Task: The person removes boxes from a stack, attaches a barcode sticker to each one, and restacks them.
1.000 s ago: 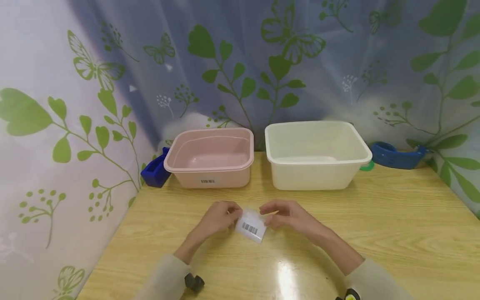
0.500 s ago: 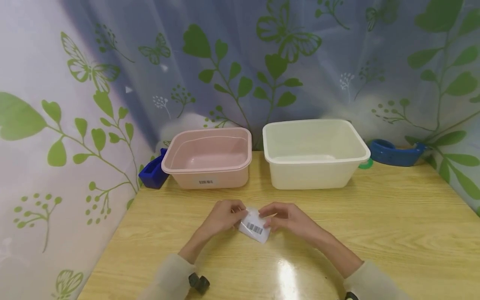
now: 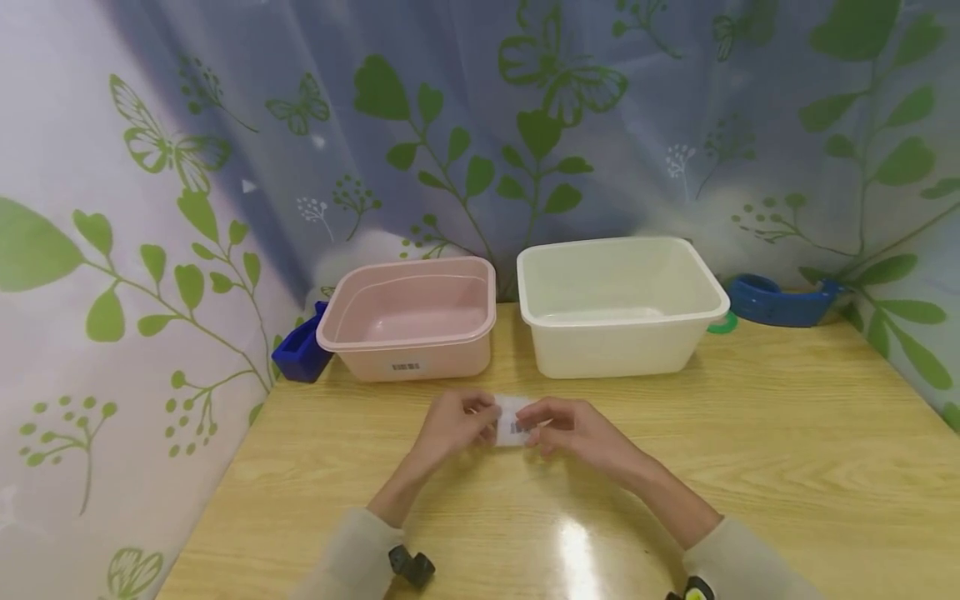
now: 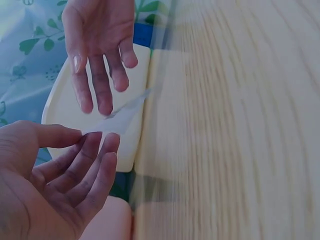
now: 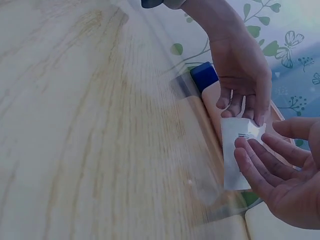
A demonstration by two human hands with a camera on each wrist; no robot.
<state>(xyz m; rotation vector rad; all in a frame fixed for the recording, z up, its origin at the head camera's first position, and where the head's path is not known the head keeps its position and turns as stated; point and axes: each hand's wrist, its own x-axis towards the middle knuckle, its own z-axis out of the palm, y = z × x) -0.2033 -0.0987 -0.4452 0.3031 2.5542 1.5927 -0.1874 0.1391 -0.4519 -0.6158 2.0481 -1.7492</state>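
A small flat white packet with a barcode label [image 3: 506, 432] is held up over the table between both hands. My left hand [image 3: 450, 425] pinches its left edge between thumb and fingertips, which the left wrist view shows as a thin, nearly edge-on sheet [image 4: 125, 117]. My right hand [image 3: 581, 432] is at the packet's right side, its fingers partly in front of the barcode. In the right wrist view that hand [image 5: 292, 172] has loose fingers and its thumb apart, not closed on the packet. Whether its fingertips touch the packet I cannot tell.
A pink basin [image 3: 412, 358] and a cream-white basin [image 3: 611, 354] stand side by side at the table's back. A dark blue holder [image 3: 300, 354] is left of the pink one. A blue tape dispenser [image 3: 783, 307] and a green ring [image 3: 722, 325] lie to the right.
The packet has turned from a slant to nearly square with the table's back edge. My left hand keeps its pinch; my right fingers now cover more of the label. The head view shifts slightly.
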